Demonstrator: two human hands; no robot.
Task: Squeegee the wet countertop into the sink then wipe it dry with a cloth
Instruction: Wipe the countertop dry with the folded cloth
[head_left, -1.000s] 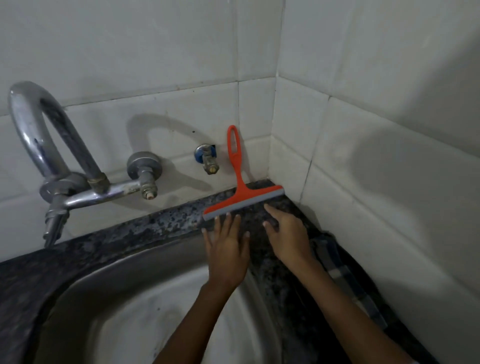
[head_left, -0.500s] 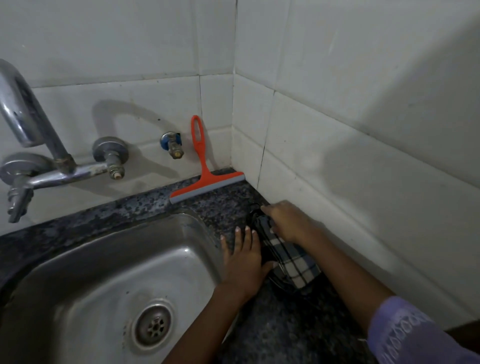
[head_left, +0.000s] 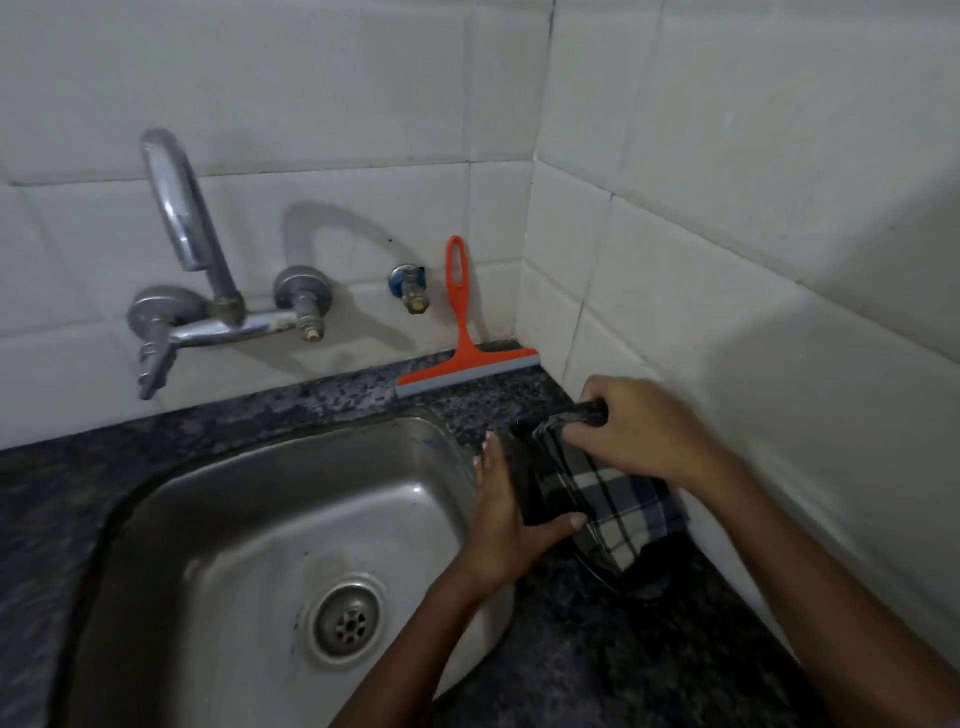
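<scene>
Since a moment earlier both hands had closed on the cloth, right hand gripping its far end, left hand its near edge, its length running toward the squeegee at upper centre.

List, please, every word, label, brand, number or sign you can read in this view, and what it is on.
None can be read: the orange squeegee, checked cloth, faucet, sink, wall tiles and countertop show no lettering or marks.
</scene>
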